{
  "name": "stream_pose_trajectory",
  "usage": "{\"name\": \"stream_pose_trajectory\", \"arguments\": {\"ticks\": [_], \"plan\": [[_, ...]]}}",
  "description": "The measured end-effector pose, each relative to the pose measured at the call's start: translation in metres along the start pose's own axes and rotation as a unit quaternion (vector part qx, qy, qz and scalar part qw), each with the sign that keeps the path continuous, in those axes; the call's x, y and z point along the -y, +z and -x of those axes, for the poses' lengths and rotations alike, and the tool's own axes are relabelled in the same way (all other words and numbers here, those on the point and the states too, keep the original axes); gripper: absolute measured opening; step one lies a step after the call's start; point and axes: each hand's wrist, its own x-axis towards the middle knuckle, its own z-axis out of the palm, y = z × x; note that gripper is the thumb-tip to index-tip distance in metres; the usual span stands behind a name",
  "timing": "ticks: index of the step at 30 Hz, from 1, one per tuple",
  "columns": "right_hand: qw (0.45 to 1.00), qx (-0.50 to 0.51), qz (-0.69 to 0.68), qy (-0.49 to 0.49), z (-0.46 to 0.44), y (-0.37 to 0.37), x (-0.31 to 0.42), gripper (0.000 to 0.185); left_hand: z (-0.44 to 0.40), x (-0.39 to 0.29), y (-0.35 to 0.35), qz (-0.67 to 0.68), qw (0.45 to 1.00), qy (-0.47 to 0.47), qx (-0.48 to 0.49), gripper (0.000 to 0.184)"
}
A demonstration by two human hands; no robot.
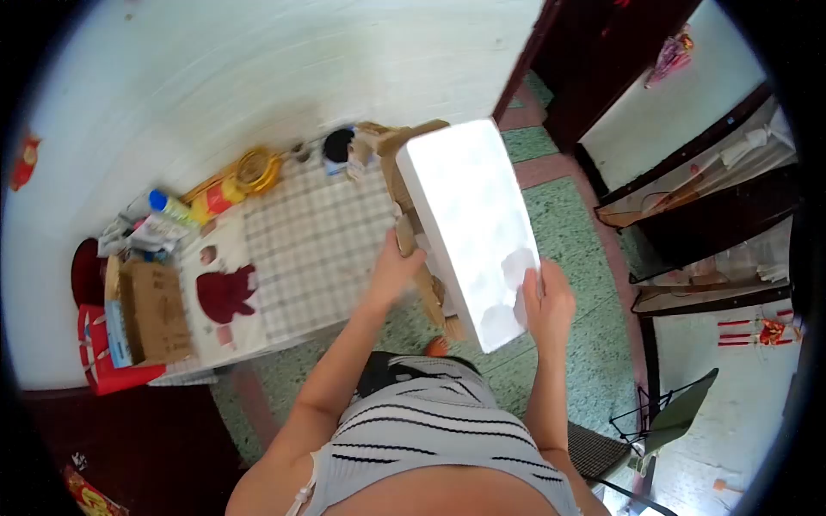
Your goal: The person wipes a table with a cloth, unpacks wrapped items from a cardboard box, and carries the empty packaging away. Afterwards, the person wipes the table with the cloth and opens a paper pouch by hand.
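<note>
A long white foam packing block (469, 219) is held up in front of me, tilted, with rounded hollows near its lower end. My right hand (551, 305) pinches its lower right edge between thumb and fingers. Along the left side of the foam runs a brown cardboard box (397, 182) with torn, ragged flaps. My left hand (397, 267) is closed on the edge of that cardboard. The foam hides most of the box, so I cannot tell how far it sits inside.
A table with a checked cloth (318, 224) stands on the left against the wall. On it are a yellow round container (256, 169), a blue-capped can (163, 202) and an open cardboard box (155, 310). A folding chair (671, 417) is at lower right, shelves (714, 224) at right.
</note>
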Motion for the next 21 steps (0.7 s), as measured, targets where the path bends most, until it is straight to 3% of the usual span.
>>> {"name": "stream_pose_trajectory", "arguments": {"ticks": [3, 5, 11, 14, 16, 19, 21], "plan": [[0.998, -0.006, 0.056, -0.005, -0.019, -0.039, -0.051, 0.016, -0.026, -0.018, 0.082, 0.025, 0.998, 0.027, 0.049, 0.068], [0.993, -0.028, 0.104, 0.049, -0.031, -0.049, -0.084, 0.017, -0.045, -0.029, 0.119, -0.009, 0.997, 0.006, 0.072, 0.065], [0.979, -0.071, 0.163, 0.096, -0.093, -0.044, -0.167, 0.018, -0.121, -0.051, 0.205, -0.078, 0.995, 0.026, 0.055, 0.065], [0.971, -0.065, 0.205, 0.104, -0.146, -0.038, -0.203, 0.018, -0.173, -0.063, 0.246, -0.071, 0.995, 0.034, 0.064, 0.068], [0.969, -0.073, 0.216, 0.098, -0.187, -0.034, -0.233, 0.018, -0.211, -0.086, 0.274, -0.072, 0.993, -0.008, 0.093, 0.068], [0.961, -0.094, 0.242, 0.094, -0.257, -0.034, -0.28, 0.017, -0.286, -0.103, 0.318, -0.037, 0.991, 0.071, 0.108, 0.067], [0.956, -0.098, 0.253, 0.108, -0.3, -0.037, -0.308, 0.017, -0.336, -0.114, 0.346, -0.027, 0.989, 0.047, 0.138, 0.068]]}}
